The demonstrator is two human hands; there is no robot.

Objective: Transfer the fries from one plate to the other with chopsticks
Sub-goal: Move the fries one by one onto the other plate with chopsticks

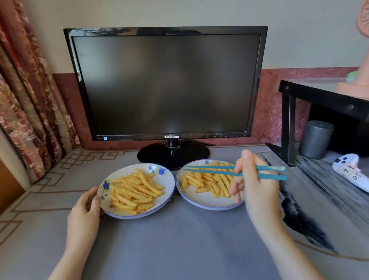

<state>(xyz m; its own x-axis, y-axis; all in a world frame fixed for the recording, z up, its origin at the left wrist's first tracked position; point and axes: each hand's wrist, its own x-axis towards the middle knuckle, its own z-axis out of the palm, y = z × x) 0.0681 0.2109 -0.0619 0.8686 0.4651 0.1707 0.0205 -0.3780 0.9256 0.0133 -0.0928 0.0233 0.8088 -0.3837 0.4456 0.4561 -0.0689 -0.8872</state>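
Two white plates with blue flower marks sit side by side on the grey cloth. The left plate (169,188) carries a heap of crinkle-cut fries (135,193); the right plate (190,198) carries a smaller heap of fries (208,181). My left hand (85,213) rests at the left plate's rim, thumb on its edge. My right hand (255,182) grips a pair of teal chopsticks (209,170). Their tips hover slightly apart over the far left part of the right plate, with nothing between them.
A dark monitor (168,82) on a round black stand (173,154) stands right behind the plates. A black shelf (334,99) with a pink fan (368,52), a grey cup (316,138) and a white controller (353,172) lie to the right. A curtain (12,89) hangs at left.
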